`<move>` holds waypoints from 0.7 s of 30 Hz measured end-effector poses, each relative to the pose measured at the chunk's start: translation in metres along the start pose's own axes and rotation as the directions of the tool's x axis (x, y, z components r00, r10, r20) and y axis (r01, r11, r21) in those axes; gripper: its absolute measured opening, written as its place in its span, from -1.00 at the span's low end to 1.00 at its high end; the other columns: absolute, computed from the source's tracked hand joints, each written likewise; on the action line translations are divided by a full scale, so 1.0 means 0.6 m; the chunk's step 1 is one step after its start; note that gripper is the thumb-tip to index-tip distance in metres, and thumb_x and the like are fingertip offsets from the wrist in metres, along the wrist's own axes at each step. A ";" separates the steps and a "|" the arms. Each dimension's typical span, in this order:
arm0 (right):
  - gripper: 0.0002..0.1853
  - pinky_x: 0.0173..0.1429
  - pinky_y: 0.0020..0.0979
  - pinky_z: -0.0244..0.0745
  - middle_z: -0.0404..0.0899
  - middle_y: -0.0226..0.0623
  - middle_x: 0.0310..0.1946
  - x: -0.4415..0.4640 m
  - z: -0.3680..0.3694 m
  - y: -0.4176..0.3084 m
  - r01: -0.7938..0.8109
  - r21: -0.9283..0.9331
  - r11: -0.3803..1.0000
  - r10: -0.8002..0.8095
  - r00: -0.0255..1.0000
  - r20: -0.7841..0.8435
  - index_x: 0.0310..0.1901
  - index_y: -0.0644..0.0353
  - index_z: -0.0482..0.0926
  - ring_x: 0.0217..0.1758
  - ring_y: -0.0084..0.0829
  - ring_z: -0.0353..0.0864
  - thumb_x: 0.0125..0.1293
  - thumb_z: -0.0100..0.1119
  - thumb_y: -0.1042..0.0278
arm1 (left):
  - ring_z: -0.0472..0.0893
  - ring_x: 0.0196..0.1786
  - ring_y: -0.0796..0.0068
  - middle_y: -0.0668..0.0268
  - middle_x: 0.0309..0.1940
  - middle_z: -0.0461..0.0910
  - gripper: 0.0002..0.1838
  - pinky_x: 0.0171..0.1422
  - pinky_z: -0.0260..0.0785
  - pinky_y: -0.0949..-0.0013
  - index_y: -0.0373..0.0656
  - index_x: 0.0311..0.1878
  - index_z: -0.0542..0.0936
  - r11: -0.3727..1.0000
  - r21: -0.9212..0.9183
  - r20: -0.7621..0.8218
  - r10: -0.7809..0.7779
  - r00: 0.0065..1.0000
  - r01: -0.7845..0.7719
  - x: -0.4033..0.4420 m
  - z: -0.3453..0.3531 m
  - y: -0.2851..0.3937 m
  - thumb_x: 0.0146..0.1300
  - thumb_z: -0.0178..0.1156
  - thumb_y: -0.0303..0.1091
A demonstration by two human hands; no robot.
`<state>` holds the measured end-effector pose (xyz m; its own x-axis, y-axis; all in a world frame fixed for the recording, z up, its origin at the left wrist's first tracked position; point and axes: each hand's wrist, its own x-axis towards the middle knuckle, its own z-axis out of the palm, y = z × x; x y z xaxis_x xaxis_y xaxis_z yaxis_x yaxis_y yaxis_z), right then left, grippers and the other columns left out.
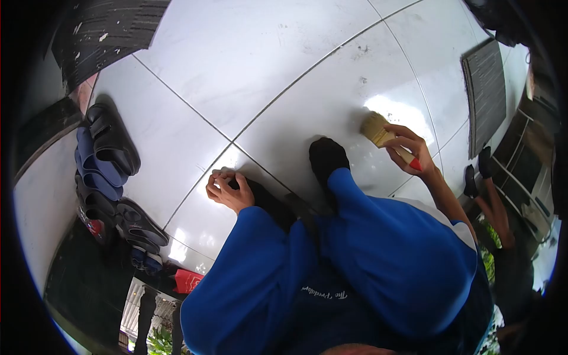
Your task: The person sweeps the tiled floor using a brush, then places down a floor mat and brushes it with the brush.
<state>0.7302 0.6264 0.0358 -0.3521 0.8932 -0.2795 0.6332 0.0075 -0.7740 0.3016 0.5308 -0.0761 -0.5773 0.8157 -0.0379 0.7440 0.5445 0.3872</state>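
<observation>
My right hand (409, 151) is closed around the handle of a paintbrush (375, 129). The brush has pale bristles, a light wooden handle and a red end; its bristles point up and left, by the shiny floor tile. Down at the left, my left hand (228, 189) has its fingers curled, with thumb and forefinger near each other, at the toe end of my left foot in a black sock (266, 200). Whether anything is between those fingers is hidden. My right foot, also in a black sock (329, 158), stands between the two hands.
White floor tiles (284, 59) with dark joints carry some smudges. Several sandals (112, 139) line the left side. Dark ribbed mats lie at the upper left (109, 35) and right (486, 97). Another person's legs (496, 207) show at the right edge.
</observation>
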 end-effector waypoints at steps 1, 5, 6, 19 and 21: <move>-0.77 0.09 -0.31 0.60 0.60 -0.05 0.19 -0.023 -0.011 0.002 -0.052 -0.030 0.998 0.051 0.999 -0.018 -0.19 0.15 0.72 0.02 -0.15 0.72 0.12 0.30 0.65 | 0.26 0.31 -0.02 0.11 0.14 0.42 -0.86 0.37 0.13 -0.19 -0.11 -0.29 0.58 1.000 0.002 0.002 -0.019 1.000 0.019 0.001 0.001 0.001 0.15 0.26 -0.28; -0.76 0.08 -0.31 0.59 0.61 -0.05 0.17 -0.042 -0.002 -0.033 -0.108 0.005 0.994 0.109 0.993 -0.053 -0.19 0.19 0.71 0.00 -0.21 0.72 0.11 0.30 0.69 | 0.25 0.31 -0.06 0.10 0.15 0.40 -0.86 0.37 0.12 -0.23 -0.12 -0.30 0.58 1.000 0.002 -0.007 0.018 1.000 -0.018 0.000 0.005 -0.009 0.12 0.26 -0.30; -0.76 0.06 -0.32 0.60 0.62 -0.06 0.17 -0.021 0.017 -0.052 -0.027 -0.010 1.000 0.026 0.993 -0.117 -0.18 0.19 0.71 -0.03 -0.26 0.73 0.12 0.31 0.70 | 0.25 0.31 -0.06 0.10 0.15 0.40 -0.85 0.37 0.12 -0.22 -0.12 -0.29 0.59 1.000 0.018 -0.002 0.020 1.000 -0.020 0.000 0.004 -0.008 0.12 0.27 -0.30; -0.83 0.14 -0.21 0.62 0.60 -0.22 0.20 0.235 0.219 -0.140 0.311 0.354 0.882 -0.433 0.831 0.348 -0.24 0.13 0.67 0.08 -0.07 0.68 0.12 0.33 0.57 | 0.23 0.31 -0.06 0.10 0.16 0.39 -0.81 0.37 0.11 -0.21 -0.14 -0.24 0.58 0.998 -0.006 0.004 0.059 0.998 -0.059 0.003 0.000 -0.012 0.16 0.28 -0.26; -0.85 0.09 -0.20 0.60 0.61 -0.20 0.18 0.221 0.179 -0.118 0.282 0.290 0.915 -0.386 0.824 0.415 -0.26 0.14 0.67 0.05 -0.07 0.68 0.12 0.28 0.55 | 0.20 0.31 -0.07 0.09 0.18 0.34 -0.82 0.33 0.11 -0.25 -0.13 -0.24 0.54 0.999 -0.024 0.039 0.036 0.999 -0.035 0.002 -0.002 -0.009 0.16 0.28 -0.29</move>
<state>0.5645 0.6962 -0.0077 -0.8202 0.5470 -0.1674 0.2801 0.1288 -0.9513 0.2967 0.5285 -0.0774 -0.5370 0.8415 -0.0598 0.7553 0.5112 0.4102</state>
